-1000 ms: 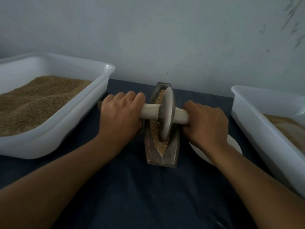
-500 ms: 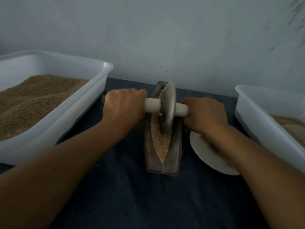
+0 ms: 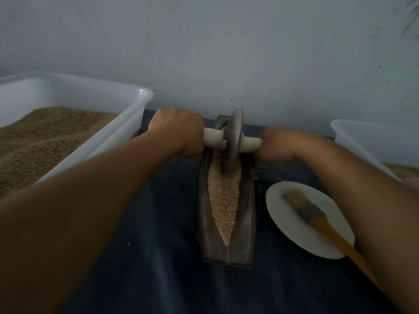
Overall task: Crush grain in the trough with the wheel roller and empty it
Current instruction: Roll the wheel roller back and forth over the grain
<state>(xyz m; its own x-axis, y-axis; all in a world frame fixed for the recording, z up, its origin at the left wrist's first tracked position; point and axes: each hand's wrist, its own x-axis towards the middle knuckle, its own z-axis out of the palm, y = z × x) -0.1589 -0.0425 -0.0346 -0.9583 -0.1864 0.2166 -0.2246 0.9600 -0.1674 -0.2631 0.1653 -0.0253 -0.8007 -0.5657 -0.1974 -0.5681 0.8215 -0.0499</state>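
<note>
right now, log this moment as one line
stage: crushing | left hand: gripping axle | right hand: gripping axle | wheel: far end of trough | grain: in trough | brush: on plate

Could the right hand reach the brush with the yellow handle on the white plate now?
Probably yes, once it lets go. The right hand is shut on the wheel roller's pale handle; the yellow-handled brush lies uncovered on the round white plate just below that forearm.

The grey disc wheel roller (image 3: pixel 232 141) stands upright at the far end of the narrow dark trough (image 3: pixel 247 214), in pale grain (image 3: pixel 223 200).
</note>
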